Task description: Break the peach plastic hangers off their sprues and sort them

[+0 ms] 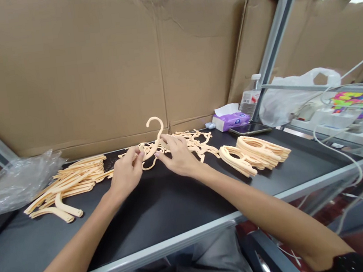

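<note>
Left grip: hanger hook piece [160,136] pinched by the left hand [127,168].
Right grip: right hand [180,157] laid against it; closure can't be made out.
Hook piece: held hook-up, toward the back edge of the black workbench [165,217].
Left end: hanger arms [80,177] heaped.
Toward right end: curved pieces [258,155] stacked.

A cream hanger piece [159,137] is held with its curved hook raised, its lower part partly hidden. Similar hooked pieces [211,149] are scattered around it; slender bent arms [80,175] are heaped at left, curved pieces [266,155] stacked at right.
</note>
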{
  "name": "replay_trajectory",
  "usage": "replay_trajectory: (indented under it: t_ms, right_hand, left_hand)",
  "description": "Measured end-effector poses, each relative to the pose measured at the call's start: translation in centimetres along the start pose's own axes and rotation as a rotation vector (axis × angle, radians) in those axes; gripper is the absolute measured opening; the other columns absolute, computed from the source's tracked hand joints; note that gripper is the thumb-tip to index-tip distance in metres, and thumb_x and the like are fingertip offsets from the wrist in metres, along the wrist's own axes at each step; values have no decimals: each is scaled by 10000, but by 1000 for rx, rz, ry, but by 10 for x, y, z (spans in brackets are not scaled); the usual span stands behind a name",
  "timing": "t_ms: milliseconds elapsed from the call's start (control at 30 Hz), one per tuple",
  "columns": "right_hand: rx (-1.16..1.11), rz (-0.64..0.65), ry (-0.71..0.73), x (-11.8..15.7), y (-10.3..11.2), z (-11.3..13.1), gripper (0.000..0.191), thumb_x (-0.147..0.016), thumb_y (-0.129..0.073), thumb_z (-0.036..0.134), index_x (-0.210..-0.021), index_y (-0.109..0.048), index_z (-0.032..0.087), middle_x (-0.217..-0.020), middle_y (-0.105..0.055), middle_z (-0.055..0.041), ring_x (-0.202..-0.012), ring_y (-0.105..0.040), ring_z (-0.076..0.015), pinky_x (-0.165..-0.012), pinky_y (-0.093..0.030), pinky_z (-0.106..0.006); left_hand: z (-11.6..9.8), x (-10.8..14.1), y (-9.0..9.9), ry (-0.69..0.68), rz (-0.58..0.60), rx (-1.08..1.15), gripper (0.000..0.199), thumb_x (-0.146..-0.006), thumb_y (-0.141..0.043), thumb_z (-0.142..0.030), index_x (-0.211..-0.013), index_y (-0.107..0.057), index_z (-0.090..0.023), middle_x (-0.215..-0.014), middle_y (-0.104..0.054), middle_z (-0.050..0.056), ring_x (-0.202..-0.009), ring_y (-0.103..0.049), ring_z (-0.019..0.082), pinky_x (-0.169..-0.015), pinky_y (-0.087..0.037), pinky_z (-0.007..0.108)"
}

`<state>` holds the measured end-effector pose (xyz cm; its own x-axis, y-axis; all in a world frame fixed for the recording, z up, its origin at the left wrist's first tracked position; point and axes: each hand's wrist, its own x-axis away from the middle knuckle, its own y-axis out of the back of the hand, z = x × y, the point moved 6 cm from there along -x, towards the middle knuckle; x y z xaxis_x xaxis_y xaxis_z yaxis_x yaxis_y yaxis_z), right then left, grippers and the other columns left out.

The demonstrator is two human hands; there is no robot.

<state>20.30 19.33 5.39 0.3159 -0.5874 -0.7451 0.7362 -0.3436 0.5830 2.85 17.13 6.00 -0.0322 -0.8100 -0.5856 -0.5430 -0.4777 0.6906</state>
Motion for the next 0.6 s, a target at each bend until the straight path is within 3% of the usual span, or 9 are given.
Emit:
replay_trajectory:
  t_ms: [133,267,367,467,600]
  right_hand:
    - [-103,-38,-67,-1,2,8,494,-920,-541,383,-1353,-439,167,-1149,-673,-123,-1001,-641,-243,-995,-348,-435]
    - [-119,-29,-101,-8,3,9,285,-932,-514,403,-1118,-559,192,-954,-685,-64,-892,-619,-212,-931,-360,-403]
    - [-142,15,-101,-15,0,5,211,-943,-486,403,-950,-550,201,-826,-641,-29,-823,-588,-194,-837,-380,-360]
    - [-155,19,-101,-20,0,0,191,-933,-493,385,-870,-513,206,-784,-611,-14,-782,-564,-182,-776,-377,-336]
    - [-184,13,-119,-20,0,-5,173,-908,-503,350,-815,-481,207,-776,-604,-6,-716,-538,-159,-740,-380,-324]
  left_hand:
    - [-5,4,-3,-7,46,91,269,-938,-436,-456,-941,-583,-230,-727,-660,-4,-629,-581,170,-632,-382,254]
    - [-6,1,2,-33,81,70,268,-935,-437,-461,-901,-580,-237,-665,-630,-23,-607,-564,170,-627,-371,261]
    - [-3,-5,12,-68,60,-15,263,-911,-454,-445,-830,-590,-235,-702,-643,-7,-628,-557,178,-628,-368,269]
    - [10,-6,21,-93,109,-13,257,-885,-467,-444,-805,-601,-239,-696,-647,2,-632,-562,187,-630,-377,274]
    - [40,4,21,-5,245,69,285,-877,-465,-479,-820,-615,-244,-589,-598,-15,-561,-554,188,-598,-390,276]
